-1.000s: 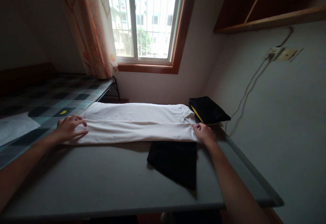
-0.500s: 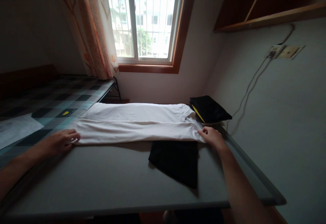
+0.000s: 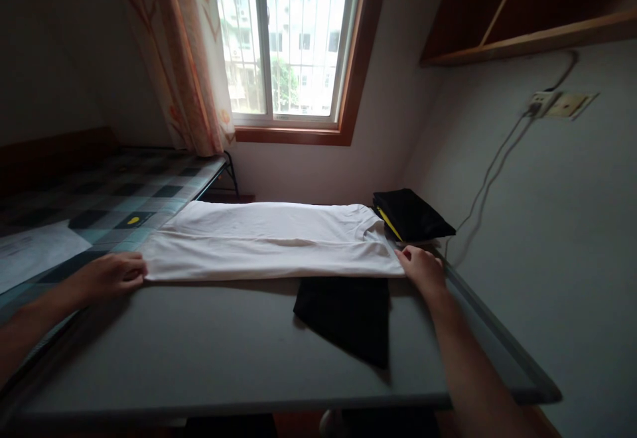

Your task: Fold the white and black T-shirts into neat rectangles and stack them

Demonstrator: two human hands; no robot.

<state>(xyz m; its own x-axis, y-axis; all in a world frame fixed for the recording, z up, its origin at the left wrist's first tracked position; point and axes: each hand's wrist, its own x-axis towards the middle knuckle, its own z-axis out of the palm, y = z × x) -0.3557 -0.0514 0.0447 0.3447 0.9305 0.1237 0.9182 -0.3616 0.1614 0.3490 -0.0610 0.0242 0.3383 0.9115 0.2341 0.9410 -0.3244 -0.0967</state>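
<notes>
A white T-shirt point(image 3: 279, 245) lies sideways across the grey table, its near side folded over into a long strip. My left hand point(image 3: 117, 273) pinches the near left corner, at the hem end. At the other end, my right hand point(image 3: 422, 267) grips the near corner by the collar and shoulder, with thumb and fingers pressed together. From beneath the shirt's near edge a black sleeve-shaped piece of cloth point(image 3: 348, 318) sticks out toward me. Whether it is joined to the shirt is hidden.
Black folded cloth point(image 3: 413, 214) with a yellow strip sits at the table's point(image 3: 209, 352) back right. Leftward, a checked mattress point(image 3: 144, 182) carries a white sheet point(image 3: 40, 252). A cable point(image 3: 490, 169) hangs down the right wall; a window point(image 3: 298, 46) is ahead.
The near fold is pulled straighter and smoother between my hands. My left hand has closed on its corner and my right hand has shifted slightly right.
</notes>
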